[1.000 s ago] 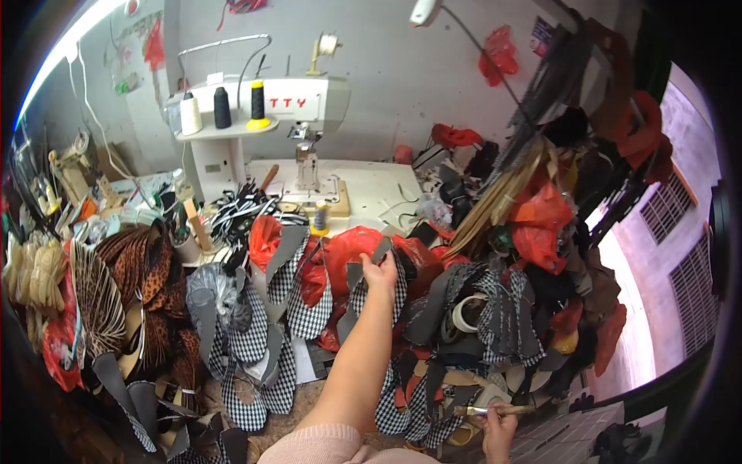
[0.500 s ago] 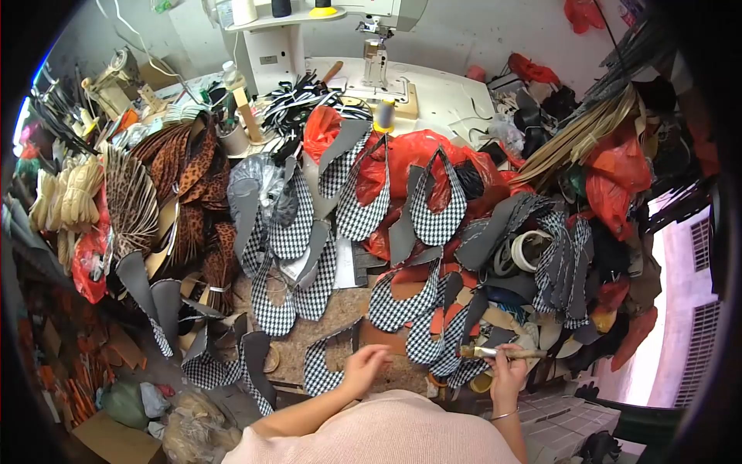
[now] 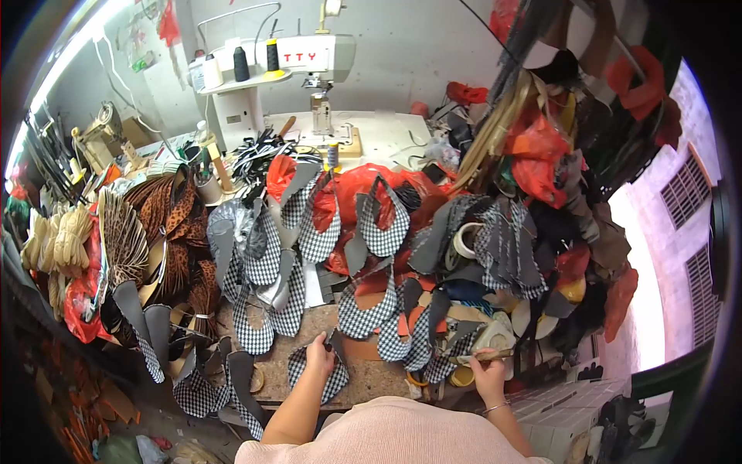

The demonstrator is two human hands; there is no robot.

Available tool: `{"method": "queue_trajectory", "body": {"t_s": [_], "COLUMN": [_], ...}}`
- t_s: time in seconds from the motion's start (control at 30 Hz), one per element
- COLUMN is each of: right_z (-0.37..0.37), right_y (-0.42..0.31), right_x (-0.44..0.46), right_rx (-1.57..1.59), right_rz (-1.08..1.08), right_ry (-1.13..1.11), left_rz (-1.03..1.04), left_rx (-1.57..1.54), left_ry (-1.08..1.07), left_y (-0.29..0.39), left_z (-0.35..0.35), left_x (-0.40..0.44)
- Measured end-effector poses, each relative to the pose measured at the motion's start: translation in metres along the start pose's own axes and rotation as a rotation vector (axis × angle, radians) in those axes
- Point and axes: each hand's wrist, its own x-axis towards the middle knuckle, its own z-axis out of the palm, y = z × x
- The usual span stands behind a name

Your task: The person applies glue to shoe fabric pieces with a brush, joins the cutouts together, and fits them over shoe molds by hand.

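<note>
My left hand (image 3: 319, 357) is closed on the upper edge of a black-and-white houndstooth shoe upper (image 3: 335, 380) with a grey lining, at the front edge of the bench. In my right hand (image 3: 488, 376) is a flat brush (image 3: 496, 355), gripped by its wooden handle with the bristle end pointing left. Just below that end sits a round yellowish container (image 3: 462, 377), partly covered. More houndstooth uppers (image 3: 418, 349) lie overlapped between my hands, and a further curved upper (image 3: 368, 313) rests behind them.
A sewing machine (image 3: 321, 116) with thread spools stands at the back. Leopard-print strips (image 3: 166, 209) and cream bundles (image 3: 58, 243) pile up at left. Red plastic bags (image 3: 539, 158) and a white tape roll (image 3: 466, 240) are at right. Several uppers hang over the front-left edge.
My left hand has moved forward and left and taken hold of the houndstooth upper. My right hand still holds the brush. The head view has tilted up and turned right.
</note>
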Motion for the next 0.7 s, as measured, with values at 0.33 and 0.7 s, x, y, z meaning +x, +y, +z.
{"method": "queue_trajectory", "body": {"t_s": [0.33, 0.7], "right_z": [-0.033, -0.043], "right_y": [0.097, 0.125], "right_x": [-0.070, -0.086], "right_rx": [-0.131, -0.131], "right_rz": [-0.026, -0.309], "right_ry": [0.272, 0.070], "left_rz": [0.016, 0.046], "left_rx": [-0.063, 0.036], "left_ry": [-0.757, -2.250], "left_y": [0.007, 0.010], "left_z": [0.022, 0.032], "left_x": [-0.179, -0.233]}}
